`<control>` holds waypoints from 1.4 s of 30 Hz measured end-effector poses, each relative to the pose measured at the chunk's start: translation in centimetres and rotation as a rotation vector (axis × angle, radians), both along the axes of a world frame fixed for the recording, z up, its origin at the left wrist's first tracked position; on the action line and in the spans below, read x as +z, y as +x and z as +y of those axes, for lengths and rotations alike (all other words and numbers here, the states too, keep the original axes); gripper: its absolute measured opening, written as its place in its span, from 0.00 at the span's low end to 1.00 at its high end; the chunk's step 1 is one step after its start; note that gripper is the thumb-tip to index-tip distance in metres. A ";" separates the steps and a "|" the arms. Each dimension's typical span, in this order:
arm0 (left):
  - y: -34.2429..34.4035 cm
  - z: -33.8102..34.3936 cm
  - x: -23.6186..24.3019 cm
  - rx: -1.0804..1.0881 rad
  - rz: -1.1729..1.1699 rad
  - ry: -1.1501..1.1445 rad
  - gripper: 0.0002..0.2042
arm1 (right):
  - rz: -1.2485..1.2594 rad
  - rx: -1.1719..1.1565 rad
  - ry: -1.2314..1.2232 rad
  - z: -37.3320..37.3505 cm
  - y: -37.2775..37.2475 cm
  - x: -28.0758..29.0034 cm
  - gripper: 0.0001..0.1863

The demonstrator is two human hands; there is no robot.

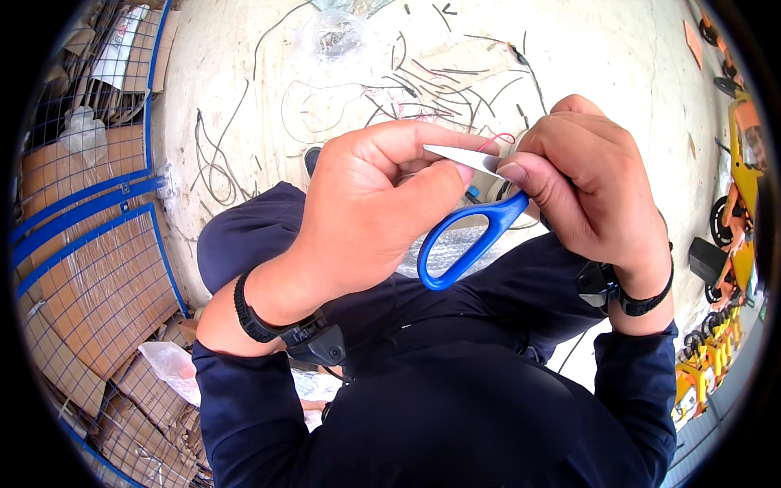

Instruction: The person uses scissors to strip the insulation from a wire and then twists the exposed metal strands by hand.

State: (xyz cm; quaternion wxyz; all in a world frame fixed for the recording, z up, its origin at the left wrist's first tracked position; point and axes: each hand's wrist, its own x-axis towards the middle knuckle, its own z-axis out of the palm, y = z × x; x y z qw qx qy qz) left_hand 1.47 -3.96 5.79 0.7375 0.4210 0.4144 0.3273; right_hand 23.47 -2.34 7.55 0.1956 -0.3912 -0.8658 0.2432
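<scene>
Looking over, I see a blue mesh cage (89, 209) well left of the left hand (370, 203). That hand's curled, thumb near index; can't tell its grip. Right hand (598, 183) pinches blue-handled scissors (506, 213), blade across left fingertips. Dark wire offcuts (460, 71) beyond both hands; red wire (504, 134) between them.

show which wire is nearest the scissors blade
The thin red wire looping just above the blade; the other wires, mostly dark, lie scattered on the floor.
</scene>
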 end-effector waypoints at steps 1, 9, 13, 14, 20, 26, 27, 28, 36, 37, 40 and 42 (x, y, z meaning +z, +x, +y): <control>0.1 0.0 0.0 0.016 0.006 0.020 0.11 | 0.014 -0.002 0.008 0.0 -0.1 0.0 0.06; 0.0 0.1 0.4 0.014 0.086 0.054 0.10 | 0.050 -0.049 0.044 -0.1 -0.2 -0.2 0.07; 0.0 -0.1 0.3 0.051 0.115 0.187 0.10 | 0.057 -0.205 -0.058 0.3 0.5 0.5 0.09; 0.1 -0.2 0.7 0.102 0.056 0.147 0.10 | 0.062 -0.276 -0.124 0.3 0.8 0.6 0.10; 0.1 0.2 0.7 0.099 -0.039 0.016 0.12 | 0.127 -0.051 -0.001 0.3 0.7 0.4 0.10; -0.1 0.2 0.4 0.025 -0.088 -0.018 0.14 | 0.087 0.023 0.013 -0.1 -0.1 0.1 0.07; -0.2 0.2 0.3 0.018 -0.092 -0.012 0.14 | 0.084 0.023 0.007 -0.1 -0.1 0.1 0.08; -0.3 0.3 0.2 0.008 -0.096 -0.014 0.14 | 0.082 0.023 0.000 -0.1 -0.1 0.1 0.08; -0.1 0.3 -0.1 0.051 -0.082 -0.043 0.12 | 0.601 -0.295 -0.461 1.7 1.3 -2.0 0.13; 0.0 0.3 0.0 0.056 -0.076 -0.036 0.12 | 0.689 -0.310 -0.503 2.4 1.6 -3.1 0.15; -0.1 0.4 -0.1 0.074 -0.041 -0.002 0.11 | 0.323 -0.475 -0.496 4.8 3.5 -7.4 0.19; -0.4 0.2 -0.1 0.097 -0.002 0.018 0.11 | -0.128 -0.540 -0.350 6.5 3.5 -11.8 0.22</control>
